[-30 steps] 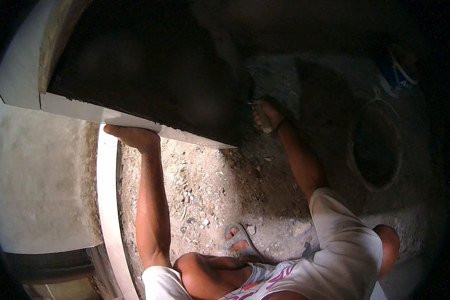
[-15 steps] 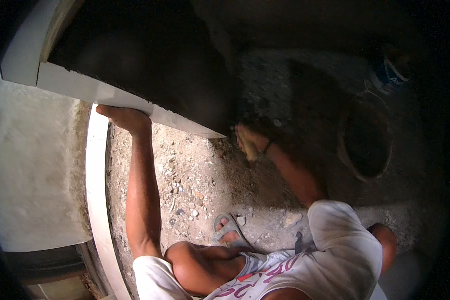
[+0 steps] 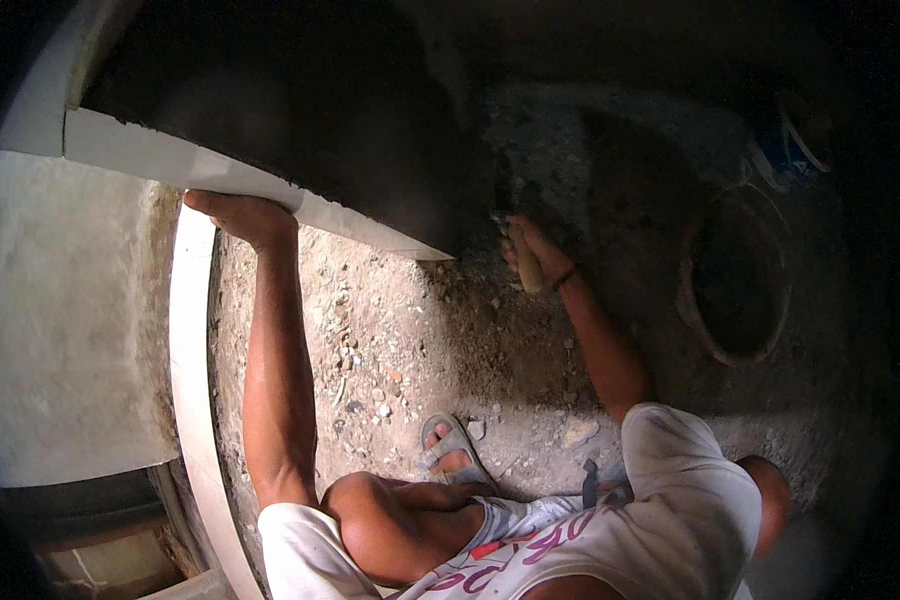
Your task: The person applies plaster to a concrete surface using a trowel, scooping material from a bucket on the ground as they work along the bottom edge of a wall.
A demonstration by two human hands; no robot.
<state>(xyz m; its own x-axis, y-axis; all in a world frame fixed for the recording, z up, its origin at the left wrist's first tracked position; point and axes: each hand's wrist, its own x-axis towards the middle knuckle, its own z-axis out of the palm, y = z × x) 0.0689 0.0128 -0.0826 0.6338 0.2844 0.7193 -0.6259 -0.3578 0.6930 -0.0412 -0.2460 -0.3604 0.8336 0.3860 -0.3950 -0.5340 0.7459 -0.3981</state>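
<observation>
A row of white tiles (image 3: 355, 226) edges a dark slab or ledge at the upper left. My left hand (image 3: 245, 215) presses against the face of these tiles, its thumb stretched out to the left; the other fingers are partly hidden. To the right, just beyond the row's end, my right hand (image 3: 532, 248) is closed round the wooden handle of a trowel (image 3: 530, 275). Its dark blade points away from me and is hard to make out in the shadow. The blade appears apart from the tiles.
A round tub (image 3: 685, 290) stands at the right, with a blue and white bucket (image 3: 785, 160) beyond it. Rubble (image 3: 380, 385) covers the ground around my sandalled foot (image 3: 450, 450). A white tiled edge (image 3: 192, 370) borders a grey surface (image 3: 65, 320) at the left.
My right hand has moved away from the tile end, farther right and up, and the trowel's blade now shows faintly. My left hand stays against the tiles; the view has shifted slightly.
</observation>
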